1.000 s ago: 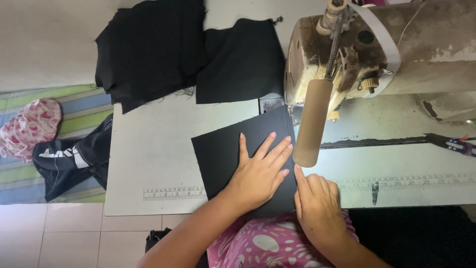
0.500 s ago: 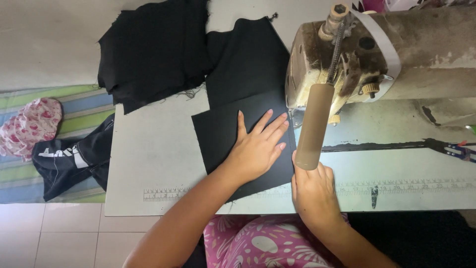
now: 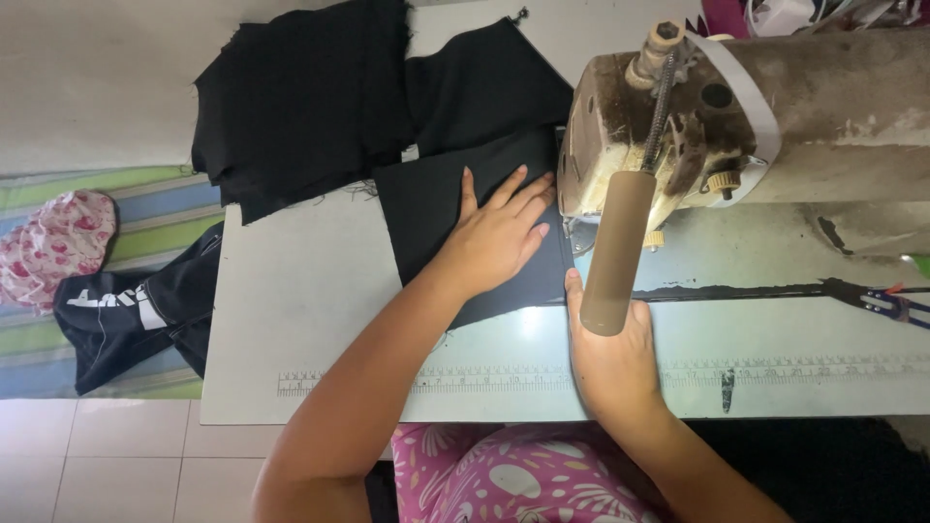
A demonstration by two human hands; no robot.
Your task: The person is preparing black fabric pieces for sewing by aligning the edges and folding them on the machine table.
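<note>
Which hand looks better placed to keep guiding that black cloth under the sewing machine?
Probably the left hand: it lies flat on the black cloth beside the sewing machine. The right hand rests at the cloth's near edge.

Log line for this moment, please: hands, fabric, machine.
left hand: flat on black fabric piece | right hand: on table edge, beside fabric | sewing machine: fabric at its head

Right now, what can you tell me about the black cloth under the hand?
The black cloth piece is flat, plain and roughly rectangular, looking like matte fabric. It lies slanted on the white table, its right edge running under the sewing machine. The left hand presses on it with spread fingers; the right hand rests at its near corner.
</note>
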